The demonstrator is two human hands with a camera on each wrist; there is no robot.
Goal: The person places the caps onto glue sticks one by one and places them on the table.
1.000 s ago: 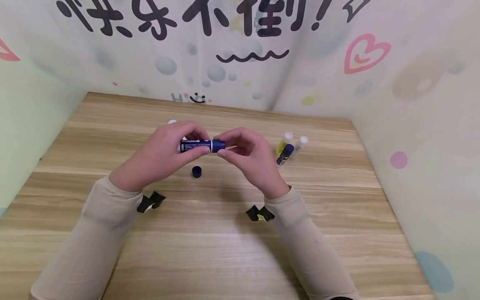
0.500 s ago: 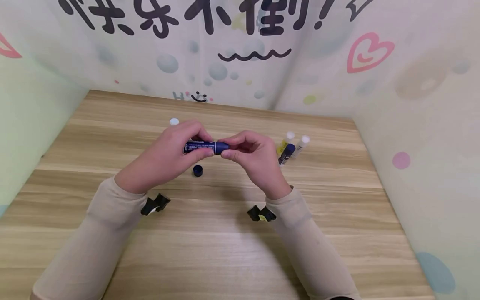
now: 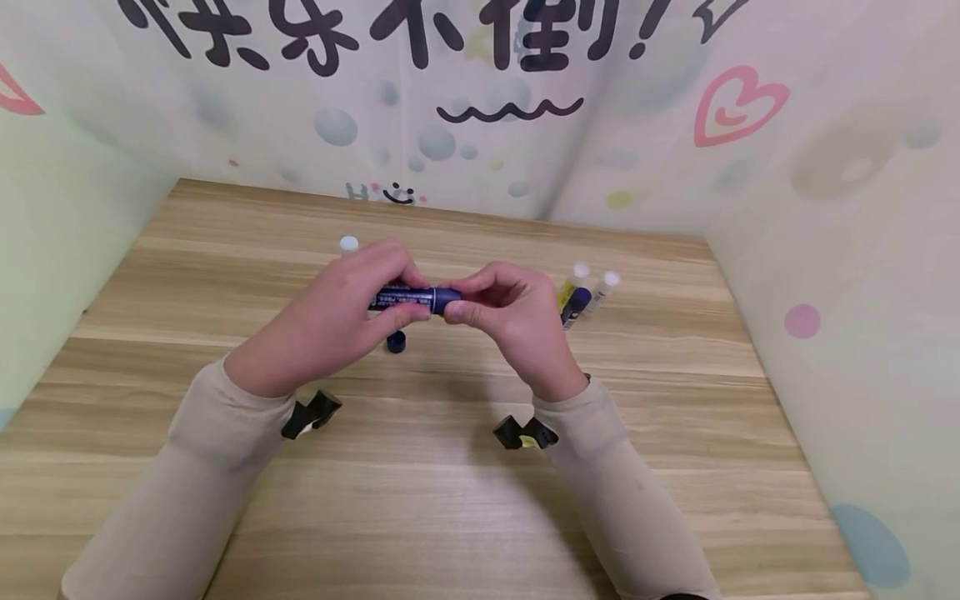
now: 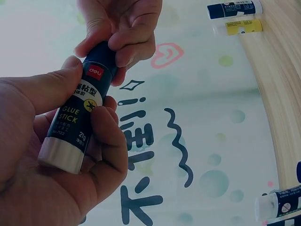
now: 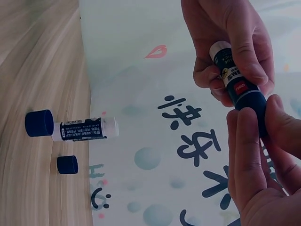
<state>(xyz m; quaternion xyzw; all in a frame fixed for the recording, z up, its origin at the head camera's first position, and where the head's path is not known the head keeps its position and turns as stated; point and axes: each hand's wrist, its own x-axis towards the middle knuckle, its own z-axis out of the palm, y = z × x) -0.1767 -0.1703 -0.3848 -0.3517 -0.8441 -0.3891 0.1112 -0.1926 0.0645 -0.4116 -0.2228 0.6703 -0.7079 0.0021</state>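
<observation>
A dark blue glue stick (image 4: 75, 113) with a white base and a red logo lies between both hands, roughly level in the head view. My left hand (image 3: 330, 312) grips its body, thumb on one side and fingers curled round the other. At the blue cap end (image 3: 447, 300), my right hand (image 3: 517, 312) pinches the cap between thumb and fingers. The right wrist view shows the same glue stick (image 5: 233, 73) tilted, with the cap (image 5: 254, 106) partly hidden by the right fingers. A loose blue cap (image 3: 396, 342) sits on the table just below the left thumb.
Right of the hands stand a yellow glue stick (image 3: 567, 289), a white one (image 3: 602, 289) and a blue-capped one (image 3: 576, 305). Behind the left hand stands another, its white end (image 3: 348, 244) up. The right wrist view shows two loose caps (image 5: 39, 123) near it. A printed curtain (image 3: 480, 150) backs the table.
Both hands and the glue stick have shifted slightly right and toward me. The pale band between cap and body looks thinner. The left hand now partly covers the loose cap.
</observation>
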